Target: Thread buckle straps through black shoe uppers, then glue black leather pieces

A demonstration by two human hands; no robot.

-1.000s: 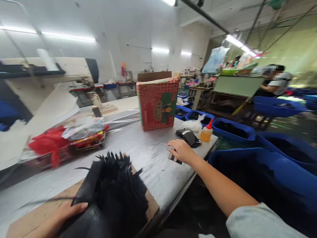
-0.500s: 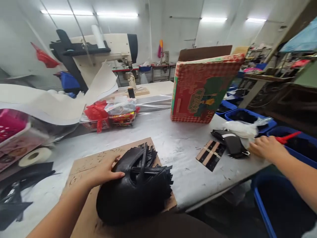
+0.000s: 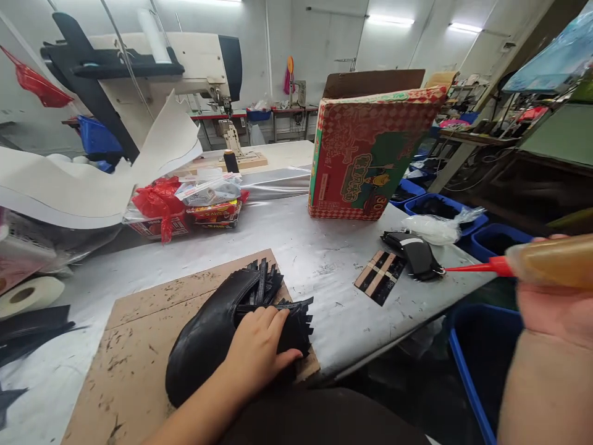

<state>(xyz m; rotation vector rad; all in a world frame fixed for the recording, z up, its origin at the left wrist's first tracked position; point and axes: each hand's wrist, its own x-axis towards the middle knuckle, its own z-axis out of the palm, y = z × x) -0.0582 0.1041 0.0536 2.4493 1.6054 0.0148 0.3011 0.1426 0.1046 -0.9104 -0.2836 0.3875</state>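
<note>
A black leather piece [image 3: 199, 337] like a shoe upper, with an opening and a fringed edge of strips, lies on a brown cardboard sheet [image 3: 125, 352]. My left hand [image 3: 257, 340] is closed over its near side below the opening, thumb toward the fringed end. At the right edge of the view my right hand [image 3: 551, 306] grips a glue bottle [image 3: 556, 261] of amber liquid. Its long red nozzle [image 3: 482, 267] points left, held sideways. A small striped black-and-tan card [image 3: 380, 276] and a black strapped item [image 3: 419, 256] with a metal ring lie on the table between the hands.
A red checked carton [image 3: 356, 157] stands on the silvery table. Behind are a sewing machine [image 3: 162, 74] and small boxes [image 3: 213, 213] with plastic bags. White sheet material [image 3: 69, 191] and a tape roll [image 3: 30, 296] are at left. Blue bins [image 3: 467, 371] stand off the right edge.
My right hand has lifted the glue bottle from the table's right side and brought it nearer. My left hand has shifted from the leather piece's far-left side to its near side by the opening.
</note>
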